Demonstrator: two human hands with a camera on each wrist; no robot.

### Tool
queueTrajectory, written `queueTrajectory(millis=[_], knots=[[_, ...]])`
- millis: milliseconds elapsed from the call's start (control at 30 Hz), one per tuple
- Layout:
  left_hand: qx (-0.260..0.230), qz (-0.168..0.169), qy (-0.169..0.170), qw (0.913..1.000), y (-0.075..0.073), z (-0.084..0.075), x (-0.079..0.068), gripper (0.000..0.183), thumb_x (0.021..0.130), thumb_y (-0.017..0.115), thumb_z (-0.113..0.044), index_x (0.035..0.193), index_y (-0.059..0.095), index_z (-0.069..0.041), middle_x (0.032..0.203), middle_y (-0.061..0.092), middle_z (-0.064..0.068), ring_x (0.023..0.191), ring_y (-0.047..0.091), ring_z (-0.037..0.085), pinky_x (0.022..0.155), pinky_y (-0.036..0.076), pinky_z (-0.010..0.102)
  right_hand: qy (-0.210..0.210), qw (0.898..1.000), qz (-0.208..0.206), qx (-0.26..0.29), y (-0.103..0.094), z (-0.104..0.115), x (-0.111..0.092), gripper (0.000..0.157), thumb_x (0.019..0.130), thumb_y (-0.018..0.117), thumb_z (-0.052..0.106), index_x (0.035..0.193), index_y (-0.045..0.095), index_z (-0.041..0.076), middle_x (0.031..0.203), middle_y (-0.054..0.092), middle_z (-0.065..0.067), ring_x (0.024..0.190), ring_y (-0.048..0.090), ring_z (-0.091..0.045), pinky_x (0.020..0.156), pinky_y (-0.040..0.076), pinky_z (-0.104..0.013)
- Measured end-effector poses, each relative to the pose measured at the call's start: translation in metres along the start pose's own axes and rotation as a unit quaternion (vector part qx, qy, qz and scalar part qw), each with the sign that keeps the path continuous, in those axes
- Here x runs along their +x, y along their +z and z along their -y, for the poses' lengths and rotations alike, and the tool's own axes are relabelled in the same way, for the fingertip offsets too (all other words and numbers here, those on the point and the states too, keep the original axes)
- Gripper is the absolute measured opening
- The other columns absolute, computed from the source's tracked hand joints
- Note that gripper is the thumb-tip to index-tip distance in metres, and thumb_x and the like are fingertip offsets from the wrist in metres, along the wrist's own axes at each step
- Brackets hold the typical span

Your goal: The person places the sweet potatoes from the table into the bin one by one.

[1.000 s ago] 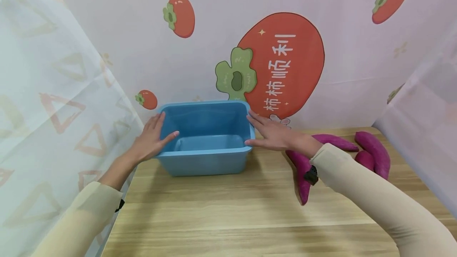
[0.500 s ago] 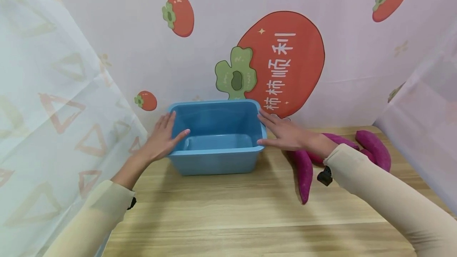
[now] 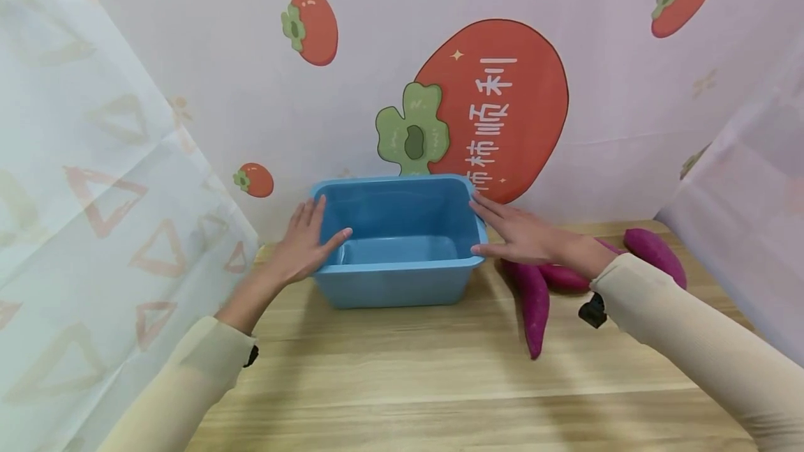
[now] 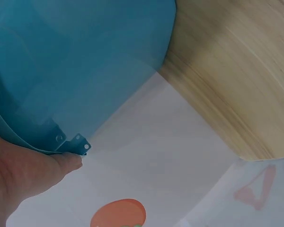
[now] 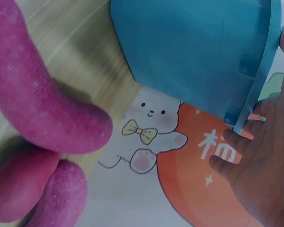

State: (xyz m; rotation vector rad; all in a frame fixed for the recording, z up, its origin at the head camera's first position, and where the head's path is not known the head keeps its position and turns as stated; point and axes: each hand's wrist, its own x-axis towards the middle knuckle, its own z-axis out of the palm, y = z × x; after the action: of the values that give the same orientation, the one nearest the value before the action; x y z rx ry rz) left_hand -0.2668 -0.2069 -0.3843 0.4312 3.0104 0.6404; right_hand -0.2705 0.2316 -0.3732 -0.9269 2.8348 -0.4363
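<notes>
A light blue rectangular plastic bin [image 3: 396, 288] stands upright on the wooden table against the back wall, and its inside shows bare. My left hand [image 3: 304, 243] lies along the bin's left rim with fingers extended, the thumb reaching over the front corner. On the opposite side my right hand [image 3: 524, 236] touches the right rim with straight, spread fingers. The right wrist view shows that hand [image 5: 262, 165] beside the rim's outer edge. From the left wrist only part of the left hand [image 4: 26, 172] appears, at the bin's rim [image 4: 19, 139].
Several purple sweet potatoes lie to the right of the bin, one pointing toward the front [image 3: 534, 312] and another [image 3: 656, 254] near the right wall; my right forearm covers part of the pile. Printed cloth walls [image 3: 157, 180] enclose the table's [image 3: 389, 382] left, back and right.
The bin has slid to the right along the back wall, with both hands moving along on its two sides. It now sits closer to the sweet potatoes, which stay in place.
</notes>
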Motion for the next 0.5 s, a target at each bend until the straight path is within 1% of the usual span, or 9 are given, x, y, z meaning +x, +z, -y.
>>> queueTrajectory(millis=[300,500], knots=[[0.000,-0.003,0.008,1.0000,0.009,-0.015,0.004,0.102,0.104,0.042,-0.070,0.170,0.000,-0.005,0.176,-0.003,0.024,0.162,-0.004,0.048,0.127,0.012,0.069,0.002,1.000,0.008,-0.002,-0.005,-0.014,-0.013,0.101,0.098,0.060,0.067,0.172,0.014,0.015,0.179,0.008,-0.009,0.159,0.023,-0.043,0.118,0.035,-0.069],[0.004,0.001,0.001,1.0000,0.012,-0.026,0.006,0.103,0.103,0.041,-0.072,0.170,-0.002,-0.006,0.176,-0.004,0.024,0.162,-0.005,0.048,0.126,0.014,0.070,0.007,1.000,0.008,0.003,-0.008,-0.017,-0.021,0.099,0.099,0.061,0.063,0.171,0.015,0.014,0.178,0.011,-0.011,0.158,0.024,-0.046,0.115,0.037,-0.072]])
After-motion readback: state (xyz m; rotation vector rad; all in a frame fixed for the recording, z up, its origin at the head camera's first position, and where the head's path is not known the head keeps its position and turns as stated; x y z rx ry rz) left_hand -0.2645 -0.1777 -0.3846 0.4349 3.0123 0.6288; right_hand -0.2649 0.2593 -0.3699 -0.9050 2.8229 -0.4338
